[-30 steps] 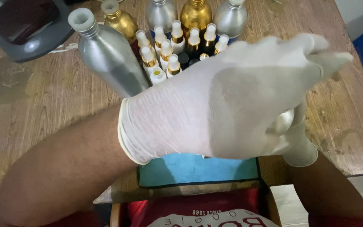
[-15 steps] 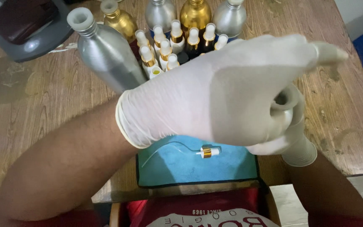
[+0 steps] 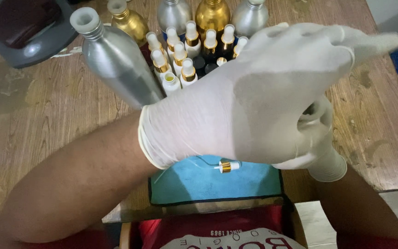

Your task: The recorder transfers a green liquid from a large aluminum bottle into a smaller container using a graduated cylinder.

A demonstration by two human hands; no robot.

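Latex gloves on both hands. Left hand [image 3: 263, 97] is up close to the camera, back of hand showing, fingers curled over the right hand [image 3: 321, 147] at 4 o'clock; looks like it grips the right glove near the thumb, but I cannot tell exactly what it pinches. Right hand is mostly hidden, so I cannot tell whether it is clenched or released.

Gold-collared spray pump [image 3: 229, 166] with dip tube lies loose on the blue mat [image 3: 199, 184] at 6 o'clock, touched by neither hand.

Small capped spray bottles [image 3: 180, 55] cluster at 12 o'clock, the open silver bottle [image 3: 116, 60] at 10 o'clock on the wooden table [image 3: 38, 124].

My read: several bottles are capped; the loose pump is not yet fitted.
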